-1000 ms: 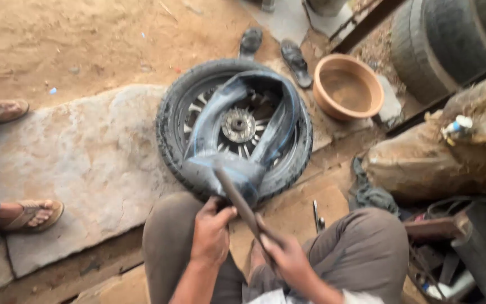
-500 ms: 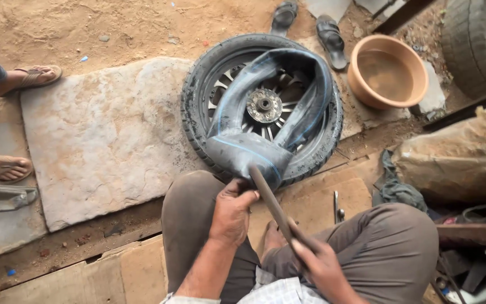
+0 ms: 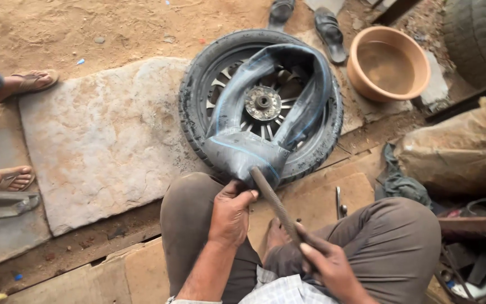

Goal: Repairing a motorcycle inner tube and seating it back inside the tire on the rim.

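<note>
My left hand (image 3: 233, 211) pinches the folded edge of the inner tube (image 3: 254, 147) at frame centre, over my knee. My right hand (image 3: 327, 260), lower centre-right, is closed around a rasp (image 3: 274, 201) whose tip touches the tube. The tube loops over the wheel (image 3: 260, 101) lying flat above.

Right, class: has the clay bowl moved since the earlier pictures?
No. The clay bowl still sits just right of the tyre; only the view shifted.
</note>
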